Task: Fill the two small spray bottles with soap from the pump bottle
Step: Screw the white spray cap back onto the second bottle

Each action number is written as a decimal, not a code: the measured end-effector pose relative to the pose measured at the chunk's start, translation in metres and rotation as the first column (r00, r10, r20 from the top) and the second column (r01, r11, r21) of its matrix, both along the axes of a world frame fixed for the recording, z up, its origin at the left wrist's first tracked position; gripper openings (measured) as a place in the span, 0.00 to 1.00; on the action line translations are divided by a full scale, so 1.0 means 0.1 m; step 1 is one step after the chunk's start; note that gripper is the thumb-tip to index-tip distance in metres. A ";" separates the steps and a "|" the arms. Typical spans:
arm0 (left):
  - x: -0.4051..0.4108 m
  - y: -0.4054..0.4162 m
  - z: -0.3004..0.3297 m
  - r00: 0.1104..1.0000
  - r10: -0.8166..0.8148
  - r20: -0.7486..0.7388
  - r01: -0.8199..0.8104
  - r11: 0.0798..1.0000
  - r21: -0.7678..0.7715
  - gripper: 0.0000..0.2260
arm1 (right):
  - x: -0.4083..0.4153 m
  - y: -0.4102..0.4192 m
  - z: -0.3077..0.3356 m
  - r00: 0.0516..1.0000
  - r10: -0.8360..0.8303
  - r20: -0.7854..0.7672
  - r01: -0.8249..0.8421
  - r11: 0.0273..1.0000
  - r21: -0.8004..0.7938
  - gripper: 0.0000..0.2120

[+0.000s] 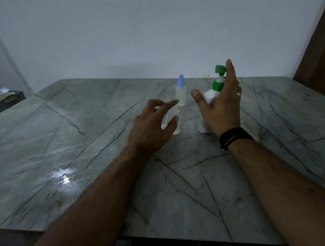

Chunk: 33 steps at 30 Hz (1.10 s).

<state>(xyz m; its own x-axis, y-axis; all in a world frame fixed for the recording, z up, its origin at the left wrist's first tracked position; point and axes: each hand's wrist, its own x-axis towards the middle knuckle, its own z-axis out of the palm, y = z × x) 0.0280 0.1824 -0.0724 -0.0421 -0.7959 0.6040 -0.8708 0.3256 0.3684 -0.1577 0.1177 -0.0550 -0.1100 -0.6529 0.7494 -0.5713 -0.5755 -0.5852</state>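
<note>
A white pump bottle [211, 95] with a green pump head stands at the middle right of the table, mostly hidden behind my right hand [221, 107]. That hand is spread open just in front of it, index finger up beside the pump head. A small clear spray bottle with a blue cap [180, 92] stands upright to the left of the pump bottle. A second small clear spray bottle [176, 123] stands nearer, partly hidden by my left hand [152, 130]. The left fingers are apart around it, and I cannot tell if they touch it.
The grey marble table [81, 128] has a wet shiny patch [63, 176] at the front left. A dark tray with cloths and clutter [0, 98] sits off the far left corner. A white wall stands behind, a brown panel [318, 60] at the right.
</note>
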 end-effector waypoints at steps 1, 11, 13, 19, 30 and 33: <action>0.00 0.00 0.01 1.000 -0.003 -0.021 0.003 1.000 -0.007 0.24 | 0.00 0.00 0.00 1.000 -0.012 -0.008 0.012 1.000 -0.004 0.47; 0.15 -0.01 -0.01 0.990 0.096 -0.103 -0.092 0.995 0.046 0.09 | -0.10 0.14 0.35 0.993 -0.122 0.001 0.121 0.985 -0.119 0.38; 0.17 0.02 0.01 0.993 0.122 -0.007 -0.120 0.983 0.141 0.08 | -0.06 0.28 0.52 0.991 -0.126 -0.035 0.116 0.968 -0.222 0.33; 0.20 0.02 0.02 0.985 0.108 0.135 -0.149 0.925 0.348 0.17 | 0.20 0.70 0.56 0.989 0.091 -0.119 -0.108 0.983 -0.148 0.25; 0.21 0.02 0.02 0.981 0.190 -0.043 -0.169 0.940 0.297 0.12 | 0.49 0.62 -0.03 0.934 0.236 -0.268 -0.120 0.914 0.387 0.37; 0.22 0.00 0.01 0.929 0.218 -0.299 -0.181 0.972 0.149 0.11 | 0.54 0.55 -0.06 0.925 0.257 -0.280 -0.110 0.887 0.449 0.36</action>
<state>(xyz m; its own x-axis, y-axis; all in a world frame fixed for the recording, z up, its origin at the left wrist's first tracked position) 0.0497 0.1822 -0.0714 0.3000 -0.8339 0.4632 -0.7485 0.0952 0.6562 -0.1036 0.1731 -0.0609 0.2426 -0.8952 0.3738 -0.6780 -0.4321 -0.5947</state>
